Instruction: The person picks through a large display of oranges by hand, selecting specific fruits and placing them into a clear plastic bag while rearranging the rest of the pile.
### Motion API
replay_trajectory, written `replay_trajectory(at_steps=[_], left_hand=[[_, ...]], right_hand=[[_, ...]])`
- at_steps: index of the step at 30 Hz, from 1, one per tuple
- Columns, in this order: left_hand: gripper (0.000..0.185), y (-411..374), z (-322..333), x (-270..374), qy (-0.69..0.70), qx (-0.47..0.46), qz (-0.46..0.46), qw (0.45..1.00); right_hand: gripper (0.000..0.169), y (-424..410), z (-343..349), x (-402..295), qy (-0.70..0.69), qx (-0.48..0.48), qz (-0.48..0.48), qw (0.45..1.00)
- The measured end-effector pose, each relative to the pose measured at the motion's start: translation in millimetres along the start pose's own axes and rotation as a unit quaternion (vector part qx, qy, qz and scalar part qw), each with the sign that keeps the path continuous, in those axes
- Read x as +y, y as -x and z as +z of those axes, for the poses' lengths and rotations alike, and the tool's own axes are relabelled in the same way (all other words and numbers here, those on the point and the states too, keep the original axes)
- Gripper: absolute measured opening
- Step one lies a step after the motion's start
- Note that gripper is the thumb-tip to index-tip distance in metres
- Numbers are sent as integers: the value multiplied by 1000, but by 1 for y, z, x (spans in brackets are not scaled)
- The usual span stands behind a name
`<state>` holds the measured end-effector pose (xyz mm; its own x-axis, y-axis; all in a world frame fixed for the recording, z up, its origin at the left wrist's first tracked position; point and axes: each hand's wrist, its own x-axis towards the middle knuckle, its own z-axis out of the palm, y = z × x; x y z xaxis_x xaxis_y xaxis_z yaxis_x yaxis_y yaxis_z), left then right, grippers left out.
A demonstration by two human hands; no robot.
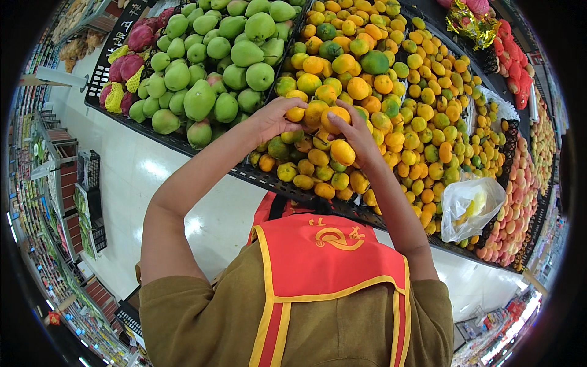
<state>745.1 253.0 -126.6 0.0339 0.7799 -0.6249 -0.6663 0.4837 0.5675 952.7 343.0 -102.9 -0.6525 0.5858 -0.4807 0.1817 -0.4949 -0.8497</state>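
Both my hands are over a heap of yellow-orange mandarins with some green skins among them. My left hand has its thumb and fingers around a small mandarin at the heap's left side. With thumb in front and fingers behind, my right hand grips a rounder orange mandarin. Another mandarin lies between the two hands. Just below my right thumb is a bright mandarin; whether the hand touches it, I cannot tell.
Green pears fill the left section, beside dragon fruit, some in yellow foam nets. A clear plastic bag with yellow contents rests on smaller mandarins at right. Pinkish fruit lies beyond a black divider. The black display edge runs before my red apron.
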Motion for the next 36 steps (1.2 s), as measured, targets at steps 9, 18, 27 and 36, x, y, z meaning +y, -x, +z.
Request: replay_trajectory(at_steps=[9, 18, 27, 36], left_hand=[[64, 26, 2, -1, -131, 77, 125, 980], [26, 45, -61, -56, -698, 68, 144, 698], [56, 50, -42, -79, -720, 62, 14, 691], [57, 33, -60, -91, -615, 151, -70, 771]], right_hand=[[63, 8, 6, -35, 237, 92, -161, 954], [31, 29, 30, 63, 551, -249, -389, 695], [36, 12, 30, 116, 611, -255, -394, 637], [44, -4, 48, 109, 636, -251, -266, 680]])
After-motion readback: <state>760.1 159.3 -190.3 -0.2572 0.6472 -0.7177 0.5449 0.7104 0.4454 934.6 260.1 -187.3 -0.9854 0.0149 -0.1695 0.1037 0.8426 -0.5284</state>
